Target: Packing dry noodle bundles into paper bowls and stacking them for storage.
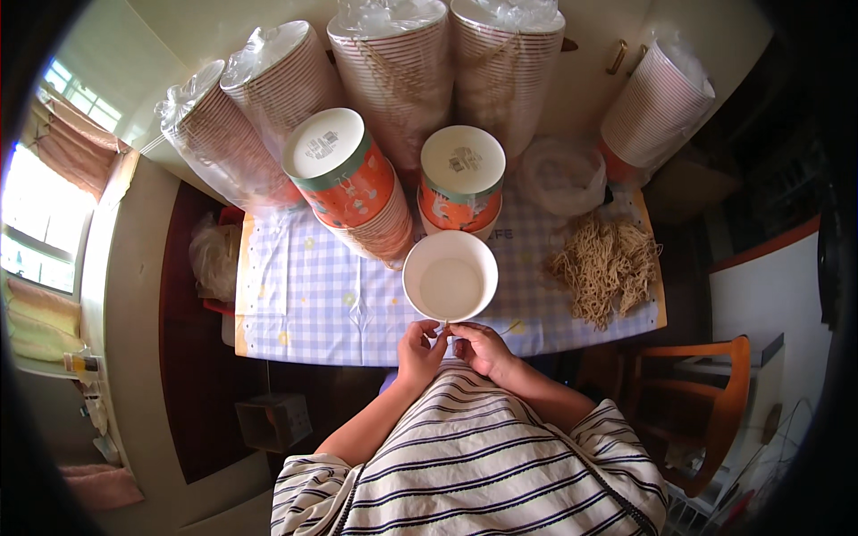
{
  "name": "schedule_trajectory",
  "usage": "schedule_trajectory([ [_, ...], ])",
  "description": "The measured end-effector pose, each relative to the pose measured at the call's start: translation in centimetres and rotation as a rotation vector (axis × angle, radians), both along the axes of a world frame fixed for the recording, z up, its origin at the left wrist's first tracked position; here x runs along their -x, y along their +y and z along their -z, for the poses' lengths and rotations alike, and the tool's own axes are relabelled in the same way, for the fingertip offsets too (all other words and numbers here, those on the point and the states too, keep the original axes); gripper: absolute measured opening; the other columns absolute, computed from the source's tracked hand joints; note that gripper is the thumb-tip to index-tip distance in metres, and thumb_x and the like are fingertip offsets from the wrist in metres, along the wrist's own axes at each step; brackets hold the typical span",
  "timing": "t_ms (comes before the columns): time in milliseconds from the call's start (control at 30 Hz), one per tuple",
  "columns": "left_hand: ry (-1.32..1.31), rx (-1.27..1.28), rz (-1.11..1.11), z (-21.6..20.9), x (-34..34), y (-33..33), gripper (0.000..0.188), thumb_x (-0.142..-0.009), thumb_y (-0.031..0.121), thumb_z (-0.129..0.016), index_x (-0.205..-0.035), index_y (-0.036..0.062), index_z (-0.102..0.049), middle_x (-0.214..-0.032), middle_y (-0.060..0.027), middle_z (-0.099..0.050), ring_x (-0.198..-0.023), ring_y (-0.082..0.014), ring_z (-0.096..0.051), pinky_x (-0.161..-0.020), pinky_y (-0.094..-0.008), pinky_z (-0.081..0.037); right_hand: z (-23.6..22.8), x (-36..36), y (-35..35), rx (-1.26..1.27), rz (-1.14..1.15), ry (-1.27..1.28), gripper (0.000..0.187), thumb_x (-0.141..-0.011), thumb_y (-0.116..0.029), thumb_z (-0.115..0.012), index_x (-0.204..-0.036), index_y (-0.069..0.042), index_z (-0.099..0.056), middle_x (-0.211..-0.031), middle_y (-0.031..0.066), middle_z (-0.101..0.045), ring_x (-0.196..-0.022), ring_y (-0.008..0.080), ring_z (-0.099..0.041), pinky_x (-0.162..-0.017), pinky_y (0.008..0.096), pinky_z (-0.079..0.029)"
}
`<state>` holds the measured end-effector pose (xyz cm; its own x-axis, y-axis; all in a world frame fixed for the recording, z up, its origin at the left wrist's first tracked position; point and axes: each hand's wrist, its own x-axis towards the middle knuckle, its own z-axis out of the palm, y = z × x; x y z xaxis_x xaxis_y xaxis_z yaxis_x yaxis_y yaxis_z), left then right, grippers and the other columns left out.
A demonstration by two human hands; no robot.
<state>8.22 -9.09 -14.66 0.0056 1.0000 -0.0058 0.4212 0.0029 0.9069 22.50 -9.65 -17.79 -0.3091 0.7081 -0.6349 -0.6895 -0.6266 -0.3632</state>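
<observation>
An open white paper bucket [450, 277] stands at the table's near edge, its mouth tilted toward me. Just at its near rim, my left hand [420, 351] and my right hand [483, 348] meet with fingertips pinched together. A tiny pale bit between them looks like the end of a cord; most of it is hidden by the fingers. Behind the bucket sits an upside-down stack of orange and green paper buckets [460, 201]. A taller stack [362, 192] leans to its left, with cord hanging at its lower rim. Loose tan cords [609, 268] lie heaped on the right.
Tall bagged stacks of white buckets [393, 80] line the back, with another bagged stack [657, 107] at far right. A clear plastic bag [563, 174] lies before them. A checked cloth [295, 304] covers the table. A wooden chair [728, 402] stands to the right.
</observation>
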Motion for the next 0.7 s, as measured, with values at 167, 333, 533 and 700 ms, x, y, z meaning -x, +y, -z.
schedule_trajectory([
  [167, 0.12, -0.288, 0.129, 0.14, 0.55, 0.01, 0.019, -0.07, 0.001, -0.068, -0.088, 0.0069, -0.062, -0.078, -0.0068, -0.061, -0.05, -0.0143, -0.052, -0.046, -0.0255, -0.042, -0.15, 0.24, -0.24, -0.053, 0.006, -0.023, 0.012, -0.084, -0.014, -0.063, -0.092, -0.005, -0.065, -0.079, 0.0005, -0.063, -0.054, 0.0058, -0.046, -0.05, 0.0201, -0.037],
  [333, 0.126, -0.402, 0.168, 0.0, 0.56, 0.19, 0.021, -0.069, 0.001, -0.069, -0.088, 0.0074, -0.063, -0.08, -0.0075, -0.061, -0.051, -0.0168, -0.054, -0.045, -0.0274, -0.044, -0.04, 0.08, -0.25, -0.051, 0.006, -0.037, 0.013, -0.084, -0.014, -0.063, -0.093, -0.005, -0.065, -0.077, 0.0002, -0.062, -0.055, 0.0063, -0.048, -0.051, 0.0204, -0.04],
  [533, 0.147, -0.502, 0.164, 0.23, 0.62, 0.46, 0.019, -0.069, 0.001, -0.069, -0.087, 0.0067, -0.063, -0.077, -0.0083, -0.062, -0.052, -0.0189, -0.056, -0.046, -0.0289, -0.045, 0.06, 0.03, -0.16, -0.059, -0.008, -0.039, 0.012, -0.084, -0.011, -0.062, -0.093, -0.005, -0.065, -0.077, 0.0005, -0.063, -0.057, 0.0067, -0.051, -0.053, 0.0207, -0.043],
  [700, 0.071, -0.292, 0.121, -0.04, 0.63, 0.09, 0.014, -0.07, 0.002, -0.068, -0.082, 0.0051, -0.063, -0.074, -0.0072, -0.061, -0.048, -0.013, -0.051, -0.045, -0.0245, -0.042, -0.18, 0.08, -0.07, -0.059, -0.023, -0.048, 0.012, -0.083, -0.011, -0.062, -0.093, -0.005, -0.065, -0.078, 0.0005, -0.063, -0.057, 0.0069, -0.05, -0.053, 0.0205, -0.042],
])
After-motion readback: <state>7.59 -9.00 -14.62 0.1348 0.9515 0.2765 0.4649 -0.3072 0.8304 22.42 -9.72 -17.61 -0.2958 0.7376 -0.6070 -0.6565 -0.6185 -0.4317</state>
